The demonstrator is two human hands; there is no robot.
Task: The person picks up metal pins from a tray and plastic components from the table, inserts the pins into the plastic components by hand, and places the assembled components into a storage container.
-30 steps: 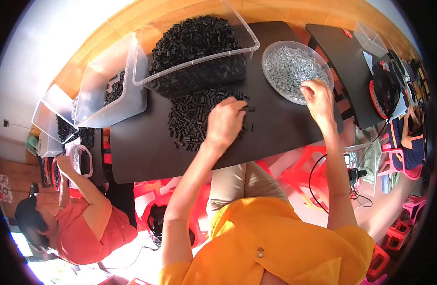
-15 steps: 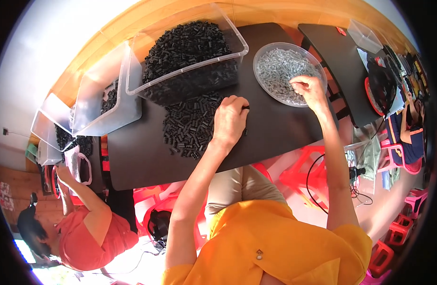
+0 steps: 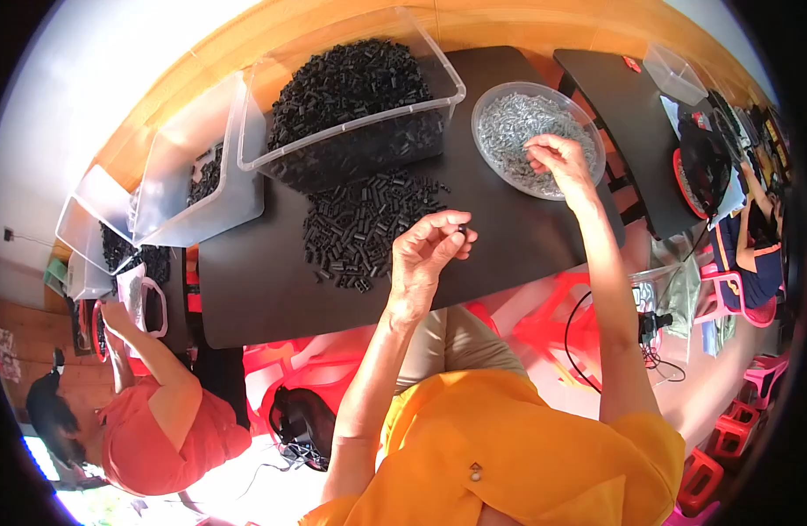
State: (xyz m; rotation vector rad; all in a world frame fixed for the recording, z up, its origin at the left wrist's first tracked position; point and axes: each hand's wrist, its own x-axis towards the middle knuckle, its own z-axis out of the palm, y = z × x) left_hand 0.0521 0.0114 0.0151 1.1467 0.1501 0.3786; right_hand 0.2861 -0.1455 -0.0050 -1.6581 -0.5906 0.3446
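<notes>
One black piece [image 3: 462, 229] is pinched in the left hand [image 3: 428, 256], above the bench [image 3: 272, 302] near the black pile [image 3: 359, 230]. The right hand [image 3: 561, 162] bends over a tray [image 3: 477, 131] of silvery pieces [image 3: 519, 121]; I cannot tell whether its fingers grip any.

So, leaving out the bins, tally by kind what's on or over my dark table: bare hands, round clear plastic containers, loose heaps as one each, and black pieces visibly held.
Bare hands: 2, left hand and right hand
Round clear plastic container of silvery pieces: 1
Loose heap of small black cylinders: 1
Small black piece in left hand: 1
Total: 5
</notes>
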